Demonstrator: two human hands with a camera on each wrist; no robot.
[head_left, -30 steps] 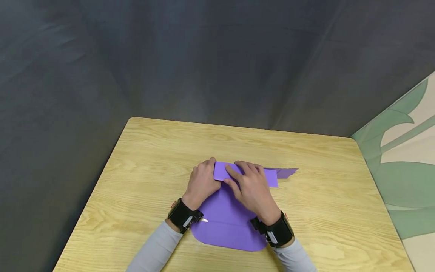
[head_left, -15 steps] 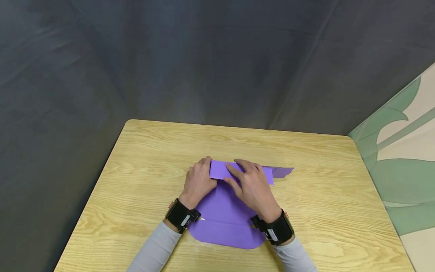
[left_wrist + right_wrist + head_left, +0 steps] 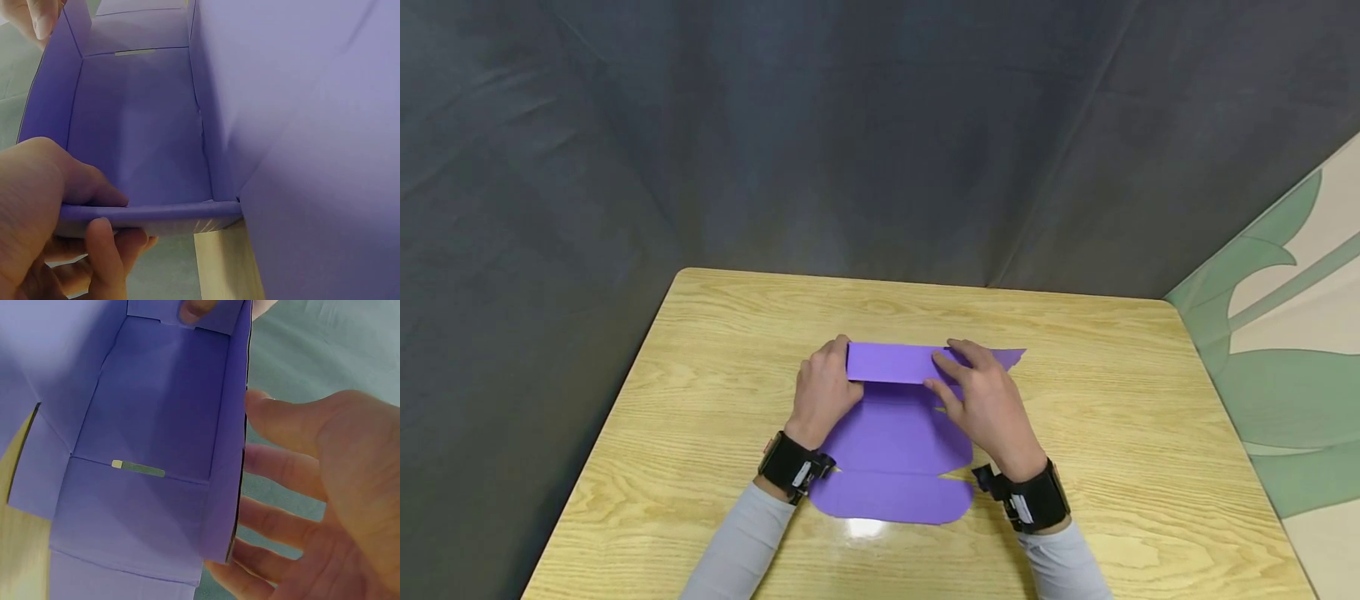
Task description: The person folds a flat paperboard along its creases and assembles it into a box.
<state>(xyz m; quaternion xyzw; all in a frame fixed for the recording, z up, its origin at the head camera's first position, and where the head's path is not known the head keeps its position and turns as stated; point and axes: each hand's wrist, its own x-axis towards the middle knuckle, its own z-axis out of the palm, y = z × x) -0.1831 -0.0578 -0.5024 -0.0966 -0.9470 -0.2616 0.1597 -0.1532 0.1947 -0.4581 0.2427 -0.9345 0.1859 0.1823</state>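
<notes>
A partly folded purple cardboard box (image 3: pixel 891 363) lies on the table, its wide lid panel (image 3: pixel 895 437) spread toward me. My left hand (image 3: pixel 822 392) is at the box's left end. In the left wrist view the left hand (image 3: pixel 31 187) pinches the folded end wall (image 3: pixel 169 215), thumb inside and fingers outside. Near the right end, my right hand (image 3: pixel 996 408) touches the long side wall. The right wrist view shows the right hand (image 3: pixel 350 450) with spread fingers against the outside of that wall (image 3: pixel 226 456). Beyond it, the right end flap (image 3: pixel 128 519) lies unfolded.
The light wooden table (image 3: pixel 1112 417) carries the box near its front middle. A dark curtain (image 3: pixel 880 142) hangs behind and to the left. A panel with green leaf shapes (image 3: pixel 1300 400) stands at the right. Each wrist wears a black camera band (image 3: pixel 1036 500).
The box has shifted left and slightly away from me, the left hand moving with it. My right hand has slid right along the side wall toward the unfolded end.
</notes>
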